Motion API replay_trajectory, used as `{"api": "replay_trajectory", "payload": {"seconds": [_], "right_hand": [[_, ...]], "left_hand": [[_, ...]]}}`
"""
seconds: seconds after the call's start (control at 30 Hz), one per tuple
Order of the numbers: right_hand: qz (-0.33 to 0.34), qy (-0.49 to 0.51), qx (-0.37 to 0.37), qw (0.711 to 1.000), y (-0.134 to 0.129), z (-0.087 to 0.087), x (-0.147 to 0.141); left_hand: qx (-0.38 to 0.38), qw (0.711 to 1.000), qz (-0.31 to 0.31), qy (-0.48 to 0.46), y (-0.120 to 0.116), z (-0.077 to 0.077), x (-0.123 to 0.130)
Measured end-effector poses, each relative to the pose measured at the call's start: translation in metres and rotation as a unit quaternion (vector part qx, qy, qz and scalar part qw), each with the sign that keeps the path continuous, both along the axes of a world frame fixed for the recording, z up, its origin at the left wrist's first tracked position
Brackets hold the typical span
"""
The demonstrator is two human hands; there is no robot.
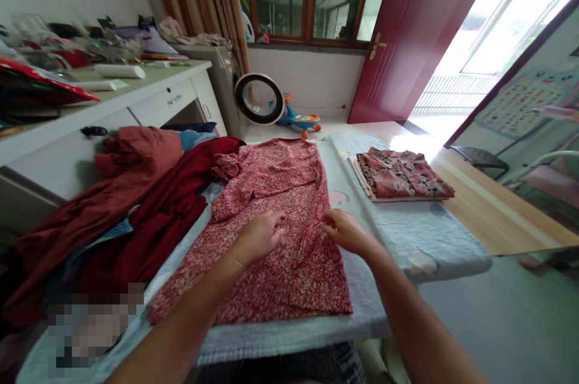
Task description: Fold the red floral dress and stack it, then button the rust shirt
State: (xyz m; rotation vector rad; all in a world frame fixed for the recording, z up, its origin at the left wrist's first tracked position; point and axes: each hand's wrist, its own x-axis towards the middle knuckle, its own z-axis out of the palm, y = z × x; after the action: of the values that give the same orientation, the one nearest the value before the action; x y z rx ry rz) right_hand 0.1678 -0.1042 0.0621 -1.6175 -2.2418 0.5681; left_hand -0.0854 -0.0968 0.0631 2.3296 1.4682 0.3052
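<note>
A red and white speckled garment (289, 179) lies spread on the pale blue cloth (362, 305) that covers the table. Over its middle is my left hand (260, 236), fingers loosely curled and apart, holding nothing. My right hand (350, 232) hovers at the garment's right edge, its fingers bent and apart with nothing between them. A sleeve of the garment is bunched at its upper left. Farther right, a folded stack with a patterned red garment (402, 174) on top rests on the blue cloth.
Dark red clothes (167, 209) and a rust-coloured garment (104, 197) are heaped at the left. A white cabinet (163, 100) crowded with items stands behind them. Beyond the table are an open round washer door (259, 99) and a blue and orange ride-on toy (301, 120).
</note>
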Motion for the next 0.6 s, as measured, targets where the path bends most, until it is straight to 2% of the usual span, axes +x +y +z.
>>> {"api": "replay_trajectory", "payload": {"seconds": [0.13,0.3,0.37,0.47,0.6], "right_hand": [[-0.036,0.048,0.034,0.998,0.061,-0.013,-0.002],[-0.174,0.1,0.069,0.977,0.141,-0.025,-0.001],[-0.223,0.123,0.095,0.962,0.169,-0.03,0.0],[-0.261,0.142,0.112,0.948,0.202,-0.041,0.004],[-0.279,0.156,0.119,0.94,0.22,-0.065,0.009]], "left_hand": [[0.071,0.996,0.033,0.051,0.059,-0.008,-0.003],[0.097,0.986,0.058,0.12,0.114,-0.022,0.011],[0.099,0.985,0.062,0.125,0.128,-0.027,0.021],[0.082,0.987,0.066,0.121,0.143,-0.031,0.035],[0.048,0.985,0.103,0.13,0.153,-0.03,0.05]]}}
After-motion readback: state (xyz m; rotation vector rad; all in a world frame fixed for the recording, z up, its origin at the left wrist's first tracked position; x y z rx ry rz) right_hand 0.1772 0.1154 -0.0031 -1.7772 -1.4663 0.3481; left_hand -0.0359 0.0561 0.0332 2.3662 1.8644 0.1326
